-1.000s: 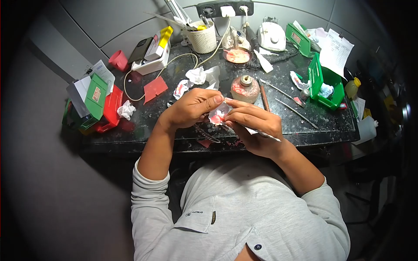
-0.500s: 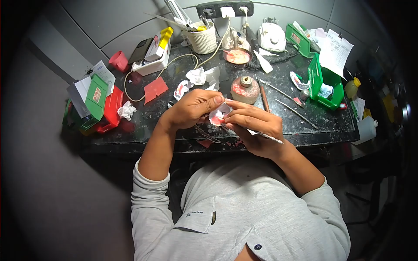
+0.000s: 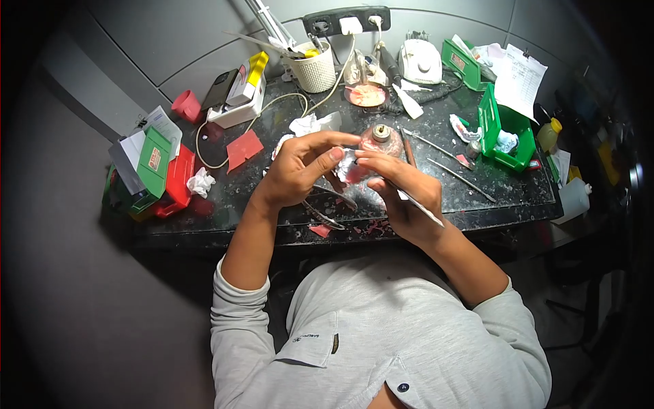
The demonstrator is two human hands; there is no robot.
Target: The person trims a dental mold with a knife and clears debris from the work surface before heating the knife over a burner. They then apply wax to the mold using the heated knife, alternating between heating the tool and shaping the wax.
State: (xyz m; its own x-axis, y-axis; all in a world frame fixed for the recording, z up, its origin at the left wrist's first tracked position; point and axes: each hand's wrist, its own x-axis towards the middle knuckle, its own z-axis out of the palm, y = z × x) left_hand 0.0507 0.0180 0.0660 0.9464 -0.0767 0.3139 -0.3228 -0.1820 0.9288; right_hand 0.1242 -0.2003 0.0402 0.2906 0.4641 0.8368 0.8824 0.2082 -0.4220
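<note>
Between my two hands is a white and pink dental model (image 3: 349,170), with fingers of both hands around its edges. My left hand (image 3: 300,167) is curled at its left side, thumb and forefinger apart at the top. My right hand (image 3: 409,198) touches the model's upper right edge with its fingertips and also holds a slim metal tool (image 3: 426,213), which slants down across the palm towards the wrist. Just behind the hands stands a glass burner (image 3: 383,139) with a metal cap. The undersides of the fingers are hidden.
A pink wax sheet (image 3: 244,150) lies to the left. Thin tools (image 3: 462,180) and a white dental cast (image 3: 464,128) lie right, near an open green box (image 3: 507,136). A red box (image 3: 178,180) stands far left, a pink dish (image 3: 366,95) at the back.
The fingertips, which met above the model, have moved apart, and the model sits slightly higher. My left thumb and forefinger have opened. The view has shifted slightly.
</note>
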